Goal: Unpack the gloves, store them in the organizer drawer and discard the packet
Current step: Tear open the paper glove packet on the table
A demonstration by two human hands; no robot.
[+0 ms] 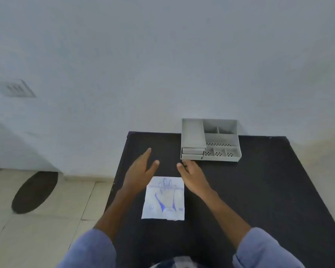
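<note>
**Sealed glove packet waits between empty hands**

The left hand (pixel 141 169) and right hand (pixel 191 174) hover spread, holding nothing, flanking the unopened glove packet (pixel 163 199) lying flat on the dark tabletop (pixel 259 190). Hasty tearing could rip the gloves inside; the organizer (pixel 211 140) drawers look shut.

matt black table (pixel 259 190), thin white paper packet (pixel 163 199), smooth grey plastic organizer (pixel 193 132)

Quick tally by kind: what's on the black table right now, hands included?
White paper glove packet with blue print: 1
Grey plastic compartment organizer: 1
Bare hands, left hand and right hand: 2
Total: 4
</note>
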